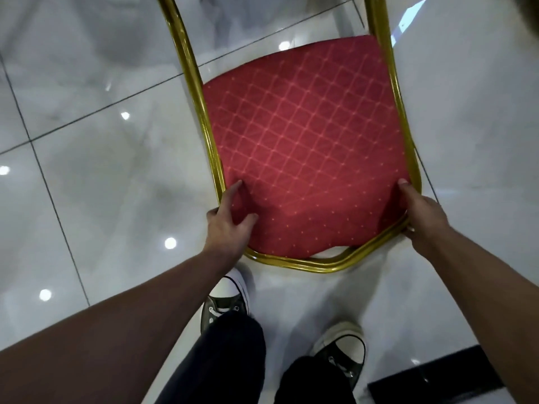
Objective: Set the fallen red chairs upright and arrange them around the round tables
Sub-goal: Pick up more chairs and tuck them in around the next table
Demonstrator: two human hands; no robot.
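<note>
Glossy white tile floor (87,170). Red chair (306,141) in front of feet, gold frame (291,262) gripped both sides: left hand (230,223) and right hand (420,214) curled round frame edge. Mid-carry/uprighting, I'd judge. Next: find round bench, none visible.

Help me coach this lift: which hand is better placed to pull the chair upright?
Probably right. The right hand wraps the gold frame at its corner; the left hand mainly presses the red cushion, a softer hold.
</note>
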